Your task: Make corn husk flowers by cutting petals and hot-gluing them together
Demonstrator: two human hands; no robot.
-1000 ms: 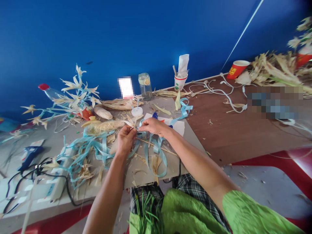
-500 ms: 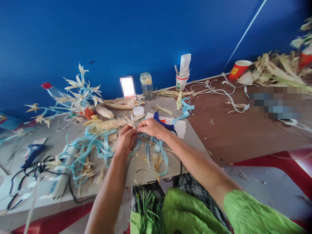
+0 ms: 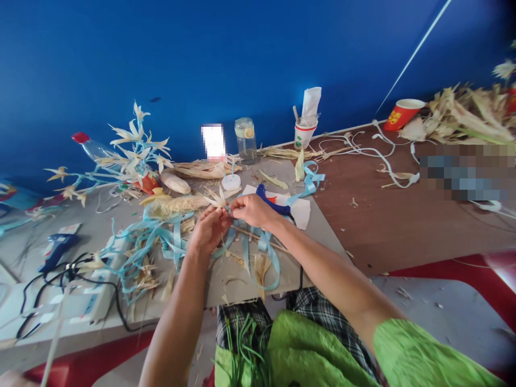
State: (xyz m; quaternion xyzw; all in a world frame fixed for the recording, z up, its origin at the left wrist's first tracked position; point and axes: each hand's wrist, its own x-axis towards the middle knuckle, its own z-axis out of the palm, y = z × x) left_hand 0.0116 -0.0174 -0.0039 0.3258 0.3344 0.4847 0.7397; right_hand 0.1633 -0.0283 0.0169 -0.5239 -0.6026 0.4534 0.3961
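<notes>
Over the grey board, my left hand (image 3: pixel 210 230) pinches a pale corn-husk flower (image 3: pixel 218 199) near its base, petals pointing up and away. Fingertips of my right hand (image 3: pixel 255 210) are closed close beside it, at a bit of light blue ribbon by the flower's stem. More blue ribbon (image 3: pixel 274 269) hangs in a loop below my hands onto the board. A thin stick (image 3: pixel 278 246) lies under my right wrist. Just beyond my right hand, a blue glue gun (image 3: pixel 278 207) rests on white paper (image 3: pixel 302 212).
Tangled blue ribbons (image 3: pixel 133 250), a second glue gun (image 3: pixel 58 250) and a power strip (image 3: pixel 100 293) with black cords lie left. Behind stand a branch of husk flowers (image 3: pixel 137 142), a glass jar (image 3: pixel 245 142) and a paper cup (image 3: pixel 304 134). A red cup (image 3: pixel 403 114) lies tilted right.
The view has shifted slightly. Both hands stay together at the flower, and a little more blue ribbon shows between the fingertips.
</notes>
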